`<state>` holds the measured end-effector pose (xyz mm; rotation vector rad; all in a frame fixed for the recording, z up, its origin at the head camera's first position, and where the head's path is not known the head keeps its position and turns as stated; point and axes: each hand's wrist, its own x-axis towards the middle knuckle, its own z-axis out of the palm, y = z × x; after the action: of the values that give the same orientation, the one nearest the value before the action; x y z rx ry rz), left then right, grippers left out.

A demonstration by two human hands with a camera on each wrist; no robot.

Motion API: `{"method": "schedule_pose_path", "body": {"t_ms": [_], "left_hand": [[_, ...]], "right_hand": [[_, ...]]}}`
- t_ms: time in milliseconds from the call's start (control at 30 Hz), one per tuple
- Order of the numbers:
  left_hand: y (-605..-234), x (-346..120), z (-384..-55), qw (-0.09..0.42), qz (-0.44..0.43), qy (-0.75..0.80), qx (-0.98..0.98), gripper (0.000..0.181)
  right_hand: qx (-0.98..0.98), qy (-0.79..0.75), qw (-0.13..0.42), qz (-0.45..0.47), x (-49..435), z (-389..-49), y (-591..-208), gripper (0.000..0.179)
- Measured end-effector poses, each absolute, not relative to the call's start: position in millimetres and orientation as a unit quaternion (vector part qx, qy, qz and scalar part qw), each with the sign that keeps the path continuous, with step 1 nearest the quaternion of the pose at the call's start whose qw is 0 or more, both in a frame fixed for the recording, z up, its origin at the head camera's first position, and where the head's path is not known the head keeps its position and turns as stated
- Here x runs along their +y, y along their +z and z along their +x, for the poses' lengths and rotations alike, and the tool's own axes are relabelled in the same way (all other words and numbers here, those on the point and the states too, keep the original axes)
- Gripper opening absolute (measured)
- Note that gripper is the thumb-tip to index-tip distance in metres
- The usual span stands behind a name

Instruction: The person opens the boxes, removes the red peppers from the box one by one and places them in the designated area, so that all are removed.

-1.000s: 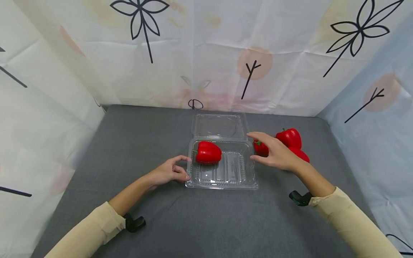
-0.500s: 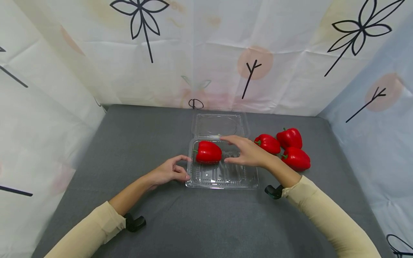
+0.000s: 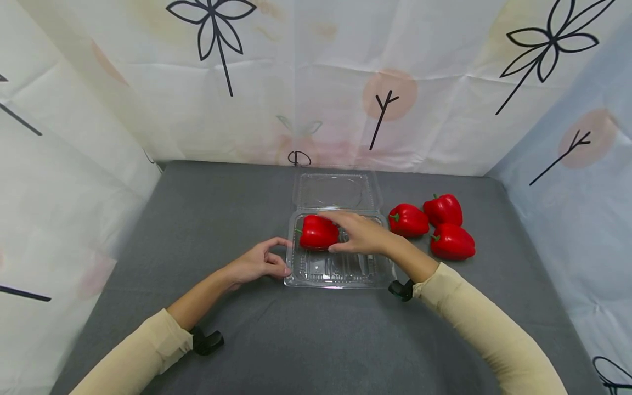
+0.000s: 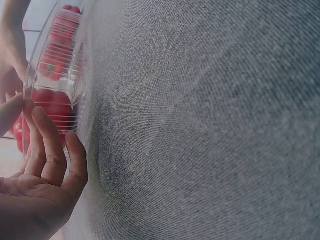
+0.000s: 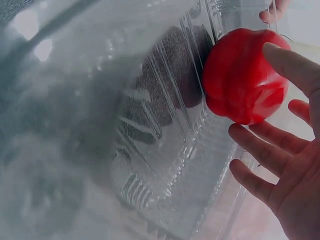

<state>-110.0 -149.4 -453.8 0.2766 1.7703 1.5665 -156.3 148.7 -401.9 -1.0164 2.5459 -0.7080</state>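
A clear plastic clamshell container (image 3: 340,286) lies on the table with its lid folded back. In its left part rests a red bell pepper (image 3: 317,232), green stem to the left. My left hand (image 3: 258,261) holds the container's left rim, thumb and index finger at the edge, as the left wrist view shows. My right hand (image 3: 362,235) is over the container at the pepper's right side. In the right wrist view its thumb (image 5: 292,67) overlaps the red pepper and its other fingers extend beside it, loosely spread. Whether they touch the pepper I cannot tell.
Several more red bell peppers, among them a near one (image 3: 452,242), a left one (image 3: 409,220) and a far one (image 3: 443,210), lie right of the container. The lid (image 3: 337,191) lies flat behind the base. Patterned white cloth (image 3: 340,82) hangs behind the grey table.
My right hand has moved left from the container's right edge to the pepper inside, uncovering the peppers at the right. My left hand has stayed at the left rim.
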Motion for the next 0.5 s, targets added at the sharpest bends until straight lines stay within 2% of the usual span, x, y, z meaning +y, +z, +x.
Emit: {"method": "schedule_pose_path", "body": {"t_ms": [500], "left_hand": [[-453.7, -149.5, -110.3, 0.372, 0.111, 0.614, 0.687, 0.068]], "right_hand": [[0.888, -0.235, 0.159, -0.362, 135.3, -158.6, -411.4, 0.082]]}}
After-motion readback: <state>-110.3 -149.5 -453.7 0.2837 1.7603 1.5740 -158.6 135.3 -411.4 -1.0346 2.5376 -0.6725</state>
